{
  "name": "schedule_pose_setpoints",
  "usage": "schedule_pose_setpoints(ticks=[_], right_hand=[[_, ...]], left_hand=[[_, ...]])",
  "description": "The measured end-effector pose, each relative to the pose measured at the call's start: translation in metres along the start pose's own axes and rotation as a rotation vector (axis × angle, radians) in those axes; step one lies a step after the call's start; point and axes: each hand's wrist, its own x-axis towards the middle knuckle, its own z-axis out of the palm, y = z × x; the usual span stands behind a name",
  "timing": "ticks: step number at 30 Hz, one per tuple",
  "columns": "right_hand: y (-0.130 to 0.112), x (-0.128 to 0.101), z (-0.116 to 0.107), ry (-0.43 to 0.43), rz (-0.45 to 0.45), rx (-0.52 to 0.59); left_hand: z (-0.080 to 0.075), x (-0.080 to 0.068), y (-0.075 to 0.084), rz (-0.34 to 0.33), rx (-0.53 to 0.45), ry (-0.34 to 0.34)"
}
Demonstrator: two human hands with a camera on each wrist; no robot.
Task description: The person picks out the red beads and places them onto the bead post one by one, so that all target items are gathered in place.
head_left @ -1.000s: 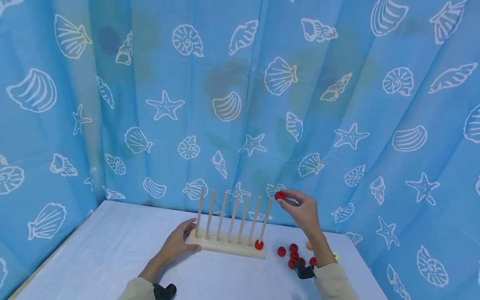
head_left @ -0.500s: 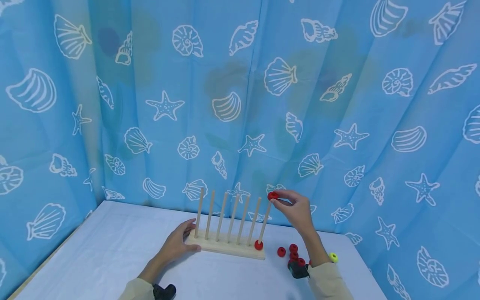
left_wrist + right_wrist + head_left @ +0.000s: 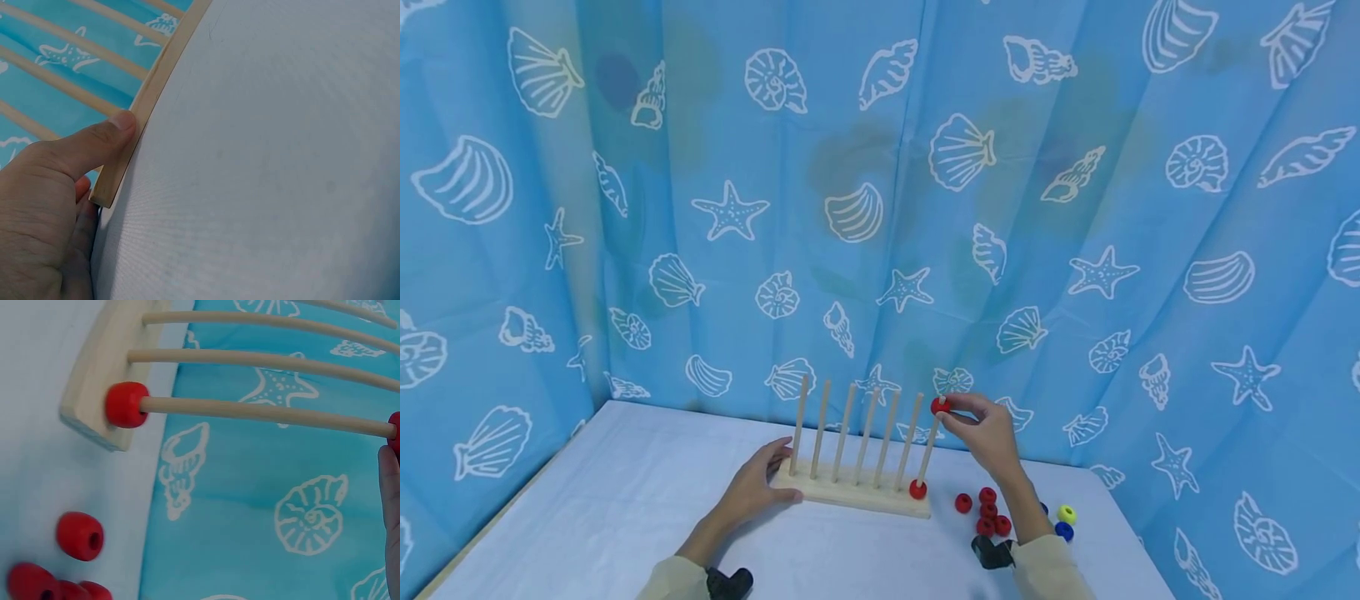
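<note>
A wooden rack (image 3: 850, 492) with several upright dowels stands on the white table (image 3: 625, 500). One red bead (image 3: 917, 489) sits at the foot of the rightmost dowel (image 3: 930, 446). My right hand (image 3: 981, 429) pinches a second red bead (image 3: 940, 406) at the top of that dowel; the right wrist view shows this bead (image 3: 395, 432) at the dowel's tip (image 3: 381, 428) and the seated bead (image 3: 127, 404) against the base. My left hand (image 3: 756, 483) grips the rack's left end, thumb (image 3: 94, 145) pressed on the base's edge (image 3: 150, 100).
Loose red beads (image 3: 985, 512) lie on the table right of the rack, with a yellow bead (image 3: 1066, 513) and a blue bead (image 3: 1063, 530) further right. A blue shell-patterned curtain (image 3: 880, 208) closes the back and sides. The table's left edge (image 3: 482, 533) runs diagonally.
My right hand has moved left and down with the red bead, from beside the rightmost dowel's top onto its tip. The left hand has stayed on the rack.
</note>
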Motion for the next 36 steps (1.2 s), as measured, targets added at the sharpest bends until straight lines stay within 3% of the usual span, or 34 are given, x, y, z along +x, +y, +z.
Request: schedule_pose_setpoints(ticks=[9,14,20,29,36], right_hand=[[0.013,-0.014,0.014,-0.006,0.088,0.01],[0.037,-0.025,0.02,-0.025,0.142,0.019],[0.062,-0.038,0.028,-0.062,0.138,-0.047],[0.065,-0.047,0.034,-0.139,0.277,-0.106],[0.076,-0.049,0.036,-0.221,0.282,-0.197]], left_hand=[[-0.002,0.001,0.004,-0.018,0.004,-0.003],[-0.001,0.0,0.006,-0.013,0.006,-0.005],[0.0,-0.001,0.006,-0.005,0.016,0.001],[0.0,-0.002,0.002,-0.003,0.021,-0.001],[0.0,-0.002,0.002,0.01,0.015,0.001]])
